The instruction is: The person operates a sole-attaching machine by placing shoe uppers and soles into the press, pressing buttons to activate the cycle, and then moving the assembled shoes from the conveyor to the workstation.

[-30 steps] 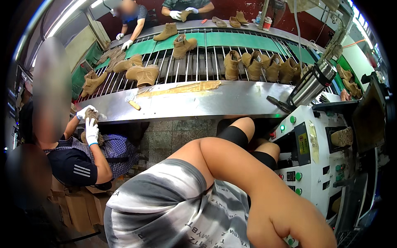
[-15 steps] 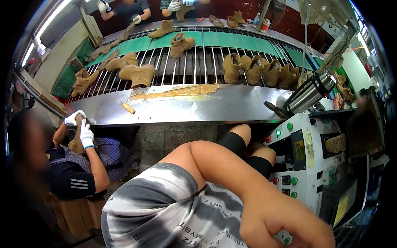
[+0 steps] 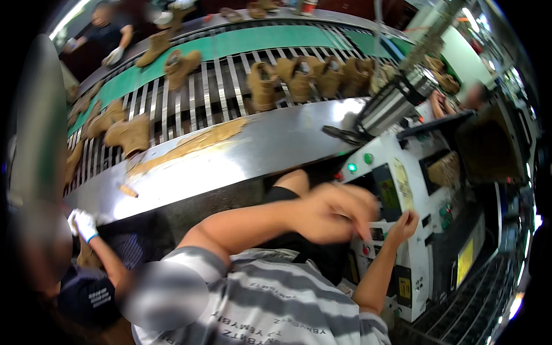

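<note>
My left hand point(image 3: 336, 213) reaches across my body in front of the white machine point(image 3: 376, 152). Its fingers look curled, but motion smears them, and I cannot tell whether they hold anything. Just beside it, my right hand point(image 3: 403, 227) is raised before the machine's panel with its fingertips pressed together. Whatever may be between those fingertips is too small to make out. Near both hands are a lit green button point(image 3: 352, 168) and a red button point(image 3: 365, 250). A tan boot part point(image 3: 444, 168) sits in the machine's opening.
Beyond the steel ledge point(image 3: 253, 144), tan boots point(image 3: 263, 86) stand on a roller conveyor with a green belt point(image 3: 230, 45). A steel thermos point(image 3: 391, 103) and a dark tool point(image 3: 343, 134) rest on the ledge. At left, a co-worker's white-gloved hand point(image 3: 86, 225) is close to the ledge.
The view has swung right and tilted. My left hand has risen from low down to in front of the machine, and my right hand has come into sight beside it.
</note>
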